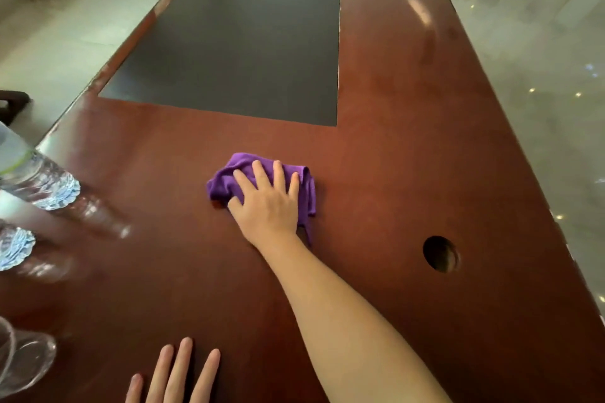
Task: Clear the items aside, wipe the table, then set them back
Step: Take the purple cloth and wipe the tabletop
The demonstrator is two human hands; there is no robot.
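Observation:
My right hand (266,203) lies flat on a crumpled purple cloth (226,181), pressing it onto the glossy red-brown table (409,173) near the middle. My left hand (173,373) rests at the near edge with its fingers spread flat on the wood, holding nothing. At the left edge stand two clear plastic water bottles, one (39,178) behind the other (14,249). A clear glass (23,360) stands at the near left corner, partly cut off by the frame.
A dark grey rectangular inset panel (235,39) fills the far half of the table. A round cable hole (440,253) sits to the right of my forearm. Pale tiled floor lies beyond both long edges. A dark chair part (13,103) shows at far left.

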